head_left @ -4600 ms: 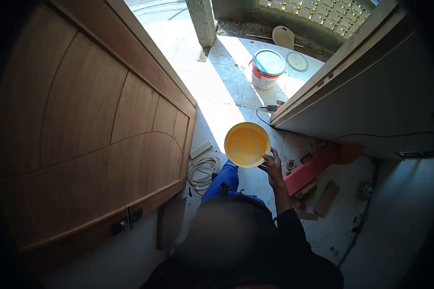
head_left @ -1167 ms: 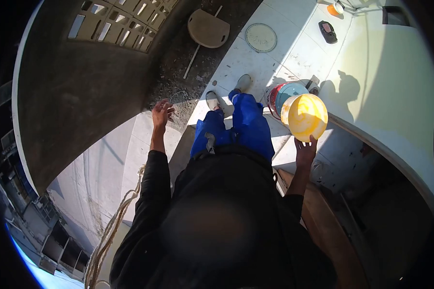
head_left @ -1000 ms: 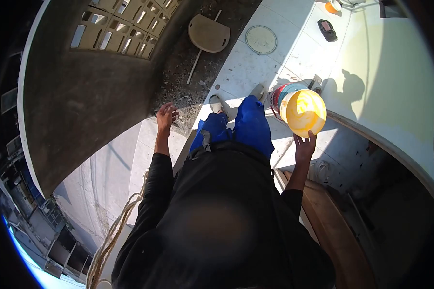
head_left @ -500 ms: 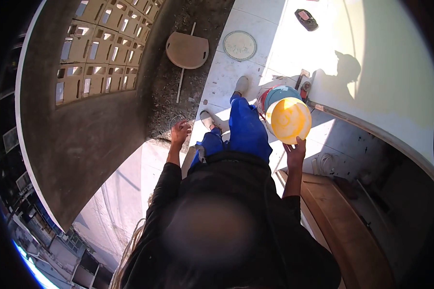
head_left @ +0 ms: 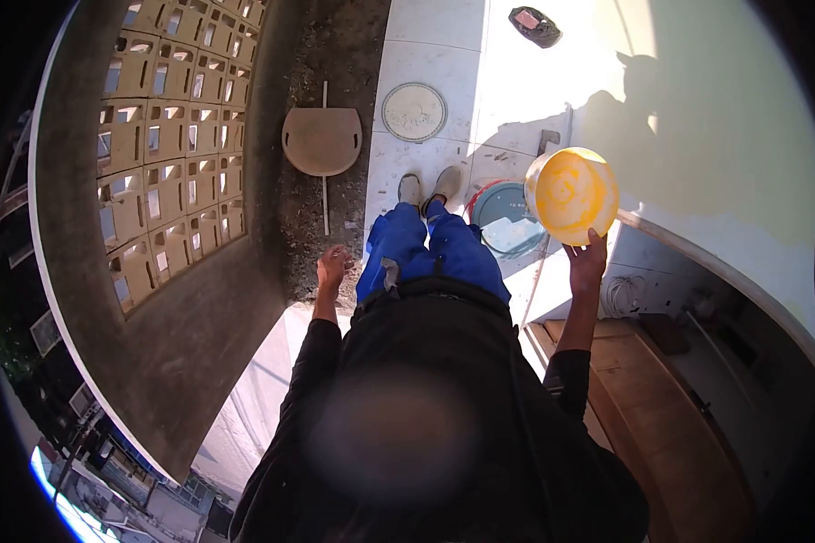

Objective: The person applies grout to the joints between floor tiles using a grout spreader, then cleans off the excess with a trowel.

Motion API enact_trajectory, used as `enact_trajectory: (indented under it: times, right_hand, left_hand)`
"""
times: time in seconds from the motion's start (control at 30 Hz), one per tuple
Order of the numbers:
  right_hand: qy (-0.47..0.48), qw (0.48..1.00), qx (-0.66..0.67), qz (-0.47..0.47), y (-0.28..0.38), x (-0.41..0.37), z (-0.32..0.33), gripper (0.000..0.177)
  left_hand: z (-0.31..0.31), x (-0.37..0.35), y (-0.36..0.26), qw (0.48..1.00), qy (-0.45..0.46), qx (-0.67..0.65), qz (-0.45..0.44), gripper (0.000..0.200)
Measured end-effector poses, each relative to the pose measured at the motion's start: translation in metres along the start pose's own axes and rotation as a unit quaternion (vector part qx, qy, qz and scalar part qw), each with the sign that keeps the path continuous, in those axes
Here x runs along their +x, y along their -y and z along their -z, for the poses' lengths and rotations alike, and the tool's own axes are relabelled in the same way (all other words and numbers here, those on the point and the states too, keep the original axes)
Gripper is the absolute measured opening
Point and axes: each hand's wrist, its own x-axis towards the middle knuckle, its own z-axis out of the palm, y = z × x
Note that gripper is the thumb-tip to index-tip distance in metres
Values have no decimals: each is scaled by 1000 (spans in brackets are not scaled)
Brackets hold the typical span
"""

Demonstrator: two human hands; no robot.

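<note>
- While your right hand [head_left: 589, 262] is raised at your right side, its fingers [head_left: 596, 239] are closed on the lower rim of the yellow bowl [head_left: 572, 195], thumb on the near edge.
- You hold the bowl tipped up, so its streaked yellow inside faces you, in full sun in front of the pale wall [head_left: 724, 136].
- Your left hand [head_left: 332, 268] hangs at your left side over the strip of gravel [head_left: 330, 54]. Its fingers [head_left: 328, 257] are loosely curled, and nothing shows in them.
- Just left of the bowl and lower down, a red bucket [head_left: 507, 219] with a blue-green top stands on the tiled floor [head_left: 430, 36], just beside your shoes [head_left: 430, 188].
- Beyond your shoes a round lid [head_left: 414, 112] lies flat on the tiles.
- Left of the lid, a half-round board [head_left: 322, 140] rests on the gravel with a thin stick running under it.
- Past the gravel, on your left, runs a curved wall of pierced blocks [head_left: 167, 136].
- Below your right elbow lies a wooden door [head_left: 661, 425], and a coil of pale cable [head_left: 620, 294] sits near your right hand.
</note>
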Motion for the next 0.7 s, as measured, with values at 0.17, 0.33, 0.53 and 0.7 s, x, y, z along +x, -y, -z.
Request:
enact_trajectory:
  times: [0.17,0.33,0.53,0.7]
  right_hand:
    - [-72,996,50,12,-1,-17,13,65]
    - [-127,979,160,-2,-37,-35,25,66]
    - [-184,964,188,-33,-67,-30,7,73]
    - [-164,968,185,-33,-41,-25,-7,74]
  left_hand:
    - [-22,47,-114,988,64,77,-119,41]
    - [-18,78,-180,979,84,104,-156,38]
    - [1,87,-188,984,57,102,-135,38]
    - [7,91,-139,991,45,105,-72,39]
